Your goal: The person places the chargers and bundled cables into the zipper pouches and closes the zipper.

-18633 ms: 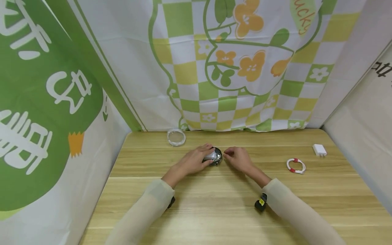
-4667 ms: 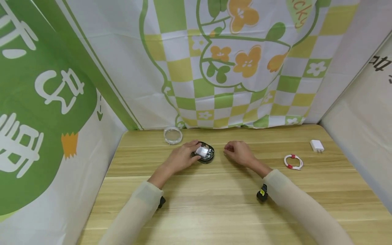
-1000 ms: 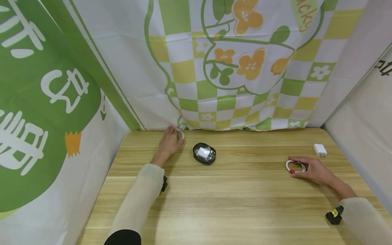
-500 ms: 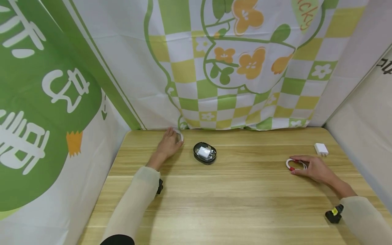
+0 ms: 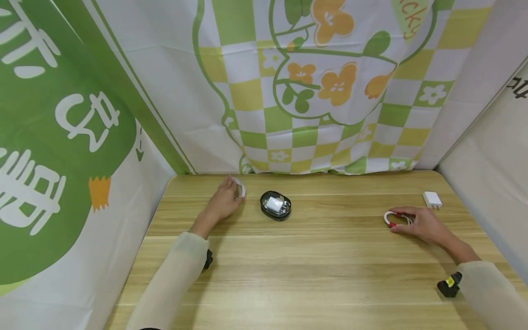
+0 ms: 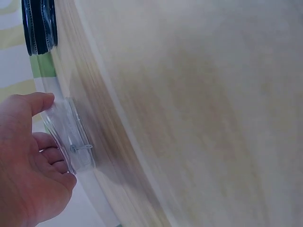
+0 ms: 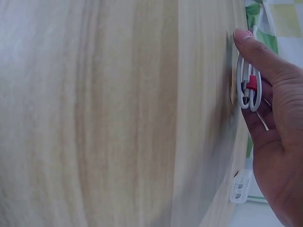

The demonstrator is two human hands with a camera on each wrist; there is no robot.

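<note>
My left hand (image 5: pixel 222 199) grips a clear round plastic case (image 6: pixel 71 137) near the back left of the table; its small clasp shows in the left wrist view, between thumb and curled fingers. On the right, my right hand (image 5: pixel 426 225) pinches a coiled white charging cable (image 7: pixel 248 85) bound with red ties, thumb on one side and fingers on the other. Between the hands, closer to the left one, a black oval case (image 5: pixel 269 213) stands on the table with a white plug charger (image 5: pixel 274 204) in it.
A second white plug charger (image 5: pixel 432 199) lies behind my right hand. The wooden table (image 5: pixel 313 275) ends at a patterned cloth (image 5: pixel 297 137) at the back, with more hanging cloth on both sides.
Both hands have left the middle, where the left was at the black case, and now hold the clear case and cable. In the last second, the left hand drew slightly nearer with the clear case.
</note>
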